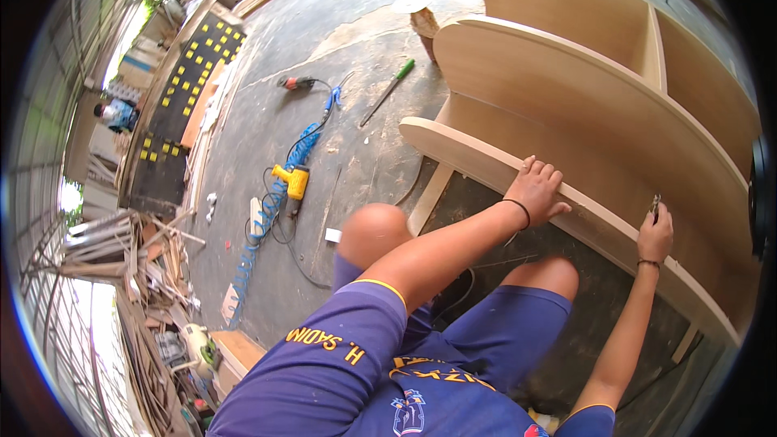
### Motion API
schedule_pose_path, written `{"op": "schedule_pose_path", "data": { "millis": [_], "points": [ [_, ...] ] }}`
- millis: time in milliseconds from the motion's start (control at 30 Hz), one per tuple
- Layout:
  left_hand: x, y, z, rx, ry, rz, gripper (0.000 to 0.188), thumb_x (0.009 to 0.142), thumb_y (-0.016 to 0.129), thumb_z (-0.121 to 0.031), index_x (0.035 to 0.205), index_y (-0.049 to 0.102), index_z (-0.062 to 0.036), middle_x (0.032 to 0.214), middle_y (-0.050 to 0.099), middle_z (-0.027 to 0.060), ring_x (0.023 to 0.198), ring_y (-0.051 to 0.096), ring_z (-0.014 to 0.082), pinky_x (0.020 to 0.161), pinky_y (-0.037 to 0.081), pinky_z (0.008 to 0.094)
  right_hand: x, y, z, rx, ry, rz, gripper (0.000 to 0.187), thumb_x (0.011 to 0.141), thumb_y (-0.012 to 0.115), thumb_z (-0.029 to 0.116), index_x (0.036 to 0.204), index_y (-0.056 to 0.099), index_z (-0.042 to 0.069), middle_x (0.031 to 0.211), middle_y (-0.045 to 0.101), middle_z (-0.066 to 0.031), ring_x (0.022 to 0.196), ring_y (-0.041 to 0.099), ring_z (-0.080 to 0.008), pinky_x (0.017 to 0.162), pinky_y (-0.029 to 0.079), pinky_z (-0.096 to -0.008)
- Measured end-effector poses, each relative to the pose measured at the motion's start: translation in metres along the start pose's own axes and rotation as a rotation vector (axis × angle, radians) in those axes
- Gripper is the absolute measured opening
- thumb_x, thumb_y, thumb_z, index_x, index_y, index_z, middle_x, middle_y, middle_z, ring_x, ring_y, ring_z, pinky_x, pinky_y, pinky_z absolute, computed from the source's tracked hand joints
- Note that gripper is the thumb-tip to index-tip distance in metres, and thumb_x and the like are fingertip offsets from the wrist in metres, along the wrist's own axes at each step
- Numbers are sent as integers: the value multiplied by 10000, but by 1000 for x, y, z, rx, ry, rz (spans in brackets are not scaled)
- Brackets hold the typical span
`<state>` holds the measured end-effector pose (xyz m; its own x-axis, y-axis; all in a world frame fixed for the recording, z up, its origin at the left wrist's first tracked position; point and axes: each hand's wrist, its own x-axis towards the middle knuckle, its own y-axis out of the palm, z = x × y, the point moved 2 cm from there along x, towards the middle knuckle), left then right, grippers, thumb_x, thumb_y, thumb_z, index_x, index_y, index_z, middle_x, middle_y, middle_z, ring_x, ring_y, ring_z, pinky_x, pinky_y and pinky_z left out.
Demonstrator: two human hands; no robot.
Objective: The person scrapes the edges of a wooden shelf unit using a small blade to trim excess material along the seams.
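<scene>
A pale wooden shelf unit [518, 121] with rounded board ends lies in front of me and to the right. My left hand [536, 193] grips its nearest board [465, 154], fingers curled over the top edge and thumb on the near side. Farther right, my right hand [655, 235] is closed round a small hand tool [656, 204] with a dark handle and a metal tip. It looks like pliers, but most of it is hidden in my fist. The tool's tip points up, over the inside of the unit.
Left on the grey floor lie a yellow power tool [293, 181], a coiled blue air hose [303, 146], a red-and-black power tool [296, 82] and a green-handled tool [388, 91]. Scrap wood [150, 267] is piled at the far left. A person [121, 115] is in the background.
</scene>
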<state>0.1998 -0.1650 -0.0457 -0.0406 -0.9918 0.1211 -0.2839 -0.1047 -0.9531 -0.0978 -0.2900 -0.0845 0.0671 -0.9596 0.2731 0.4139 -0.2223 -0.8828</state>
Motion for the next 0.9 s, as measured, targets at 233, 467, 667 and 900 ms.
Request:
{"op": "schedule_pose_path", "data": {
  "millis": [233, 467, 667, 900],
  "points": [
    [-5, -3, -10, 35, -28, 55, 595, 851, 621, -492, 1179, 554, -1, 1203, 559, 187, 1220, 463, 345, 1110, 270, 464, -1, -8, 5, 4, 16, -5, 279, 888, 581, 170, 1162, 615, 126, 1026, 647, -107, 947, 632, -348, 773, 499, -458],
    [-2, -10, 33, 114, 192, -9, 346, 823, 664, -325, 1071, 610, -90, 980, 652, 92, 966, 631, 281, 897, 479, 402, -4, -6, 11, 73, 12, -72, 275, 879, 599, 163, 1148, 626, 113, 1005, 650, -124, 927, 635, -357, 766, 498, -472],
    [-41, -41, 140, 252, -3, -25, 647, 796, 735, -279, 1363, 460, -132, 1331, 504, 154, 1291, 430, 352, 1105, 294, 504, -3, -13, 12, 152, -34, -218, 253, 852, 606, 113, 1092, 652, 46, 1056, 648, -181, 961, 622, -386, 825, 507, -452],
    [-27, -70, 212, 296, 175, 98, 347, 877, 645, -342, 1119, 598, -97, 1048, 655, 97, 994, 613, 290, 854, 486, 402, -23, -40, -12, 782, 191, -493, 184, 914, 621, 83, 1092, 639, 38, 853, 609, -5, 713, 552, -87, 597, 455, -249]
  ]
}}
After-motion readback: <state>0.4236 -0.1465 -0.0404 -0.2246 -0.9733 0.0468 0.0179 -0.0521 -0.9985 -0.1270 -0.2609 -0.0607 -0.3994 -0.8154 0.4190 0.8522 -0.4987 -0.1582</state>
